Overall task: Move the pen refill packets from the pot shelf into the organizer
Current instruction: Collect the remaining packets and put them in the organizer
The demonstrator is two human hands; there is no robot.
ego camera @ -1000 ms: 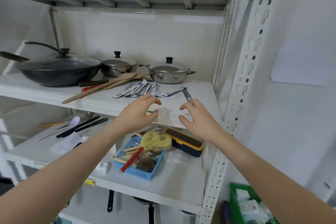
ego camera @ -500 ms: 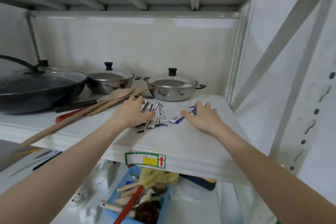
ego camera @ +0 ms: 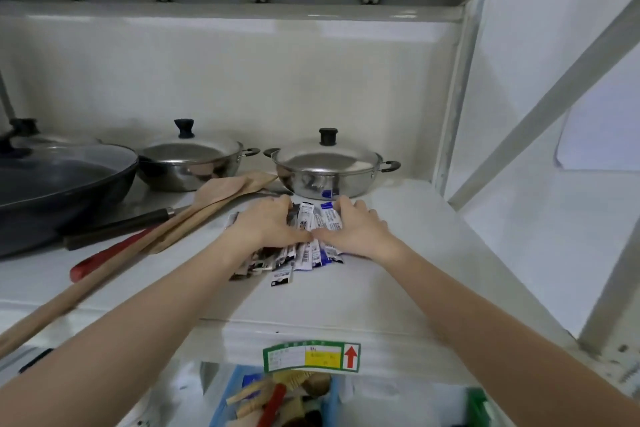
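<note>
The pen refill packets (ego camera: 304, 253) are heaped on the pot shelf (ego camera: 398, 288), at 6 o'clock from the right steel pot (ego camera: 325, 166). The heap is clasped by the left hand (ego camera: 270, 224) and right hand (ego camera: 353, 229), fingers curled around it, thumbs touching

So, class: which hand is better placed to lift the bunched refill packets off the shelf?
Neither alone: left hand and right hand flank the small printed pen refill packets, thumbs touching. Probably both.
</note>
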